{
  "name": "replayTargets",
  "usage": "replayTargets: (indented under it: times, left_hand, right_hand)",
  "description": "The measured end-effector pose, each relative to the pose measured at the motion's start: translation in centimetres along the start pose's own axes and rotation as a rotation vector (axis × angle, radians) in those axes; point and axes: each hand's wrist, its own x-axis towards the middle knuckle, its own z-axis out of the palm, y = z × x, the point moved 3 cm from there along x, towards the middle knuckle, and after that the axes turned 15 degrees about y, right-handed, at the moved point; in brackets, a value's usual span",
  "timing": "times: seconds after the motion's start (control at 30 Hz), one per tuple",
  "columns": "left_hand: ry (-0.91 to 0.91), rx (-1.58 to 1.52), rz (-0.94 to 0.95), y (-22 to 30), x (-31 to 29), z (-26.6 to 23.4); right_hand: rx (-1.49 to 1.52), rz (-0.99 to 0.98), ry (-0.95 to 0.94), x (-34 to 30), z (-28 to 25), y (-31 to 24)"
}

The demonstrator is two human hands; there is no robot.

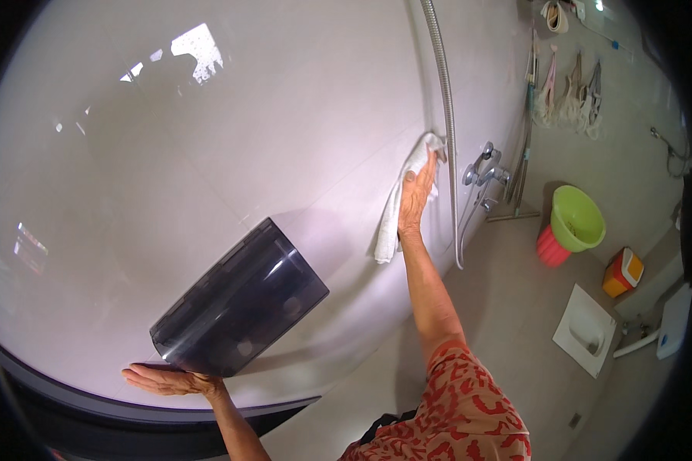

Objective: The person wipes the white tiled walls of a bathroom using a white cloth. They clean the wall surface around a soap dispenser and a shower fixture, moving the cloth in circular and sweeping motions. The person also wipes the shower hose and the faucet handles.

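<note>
1. Two hands show, one at the lower edge of the dark box [242, 300], the other up and to its right
2. The left hand [169, 379] is opened out flat, fingers straight and pointing left, with nothing seen in its grasp; it sits right against the box's lower end, though actual contact cannot be told
3. The right hand [415, 201] lies flat and open, fingers nearly straight, over one white cloth [390, 227], holding it against the pale wall [284, 138] to the upper right of the box
4. One metal hose [446, 92] runs right of the box, just beyond the cloth, and one mixer tap [484, 169] farther right
5. Well right of the box: one green basin [575, 220], one orange-and-yellow bin [621, 273] and one white squat toilet [587, 330]
</note>
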Motion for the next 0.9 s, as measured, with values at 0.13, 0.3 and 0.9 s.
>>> replayTargets:
  times: [0.13, 0.3, 0.9]
  left_hand:
    - [0.016, 0.007, 0.01, 0.4, 0.2, 0.2]
    - [0.015, -0.002, -0.001, 0.6, 0.3, 0.1]
    - [0.002, -0.058, -0.039, 1.5, 1.0, -0.3]
  right_hand:
    - [-0.072, 0.348, 0.053, -3.0, -1.5, 8.7]
    - [-0.076, 0.595, 0.119, -5.7, -2.4, 12.5]
    - [0.015, -0.549, -0.255, 2.1, 3.1, -14.7]
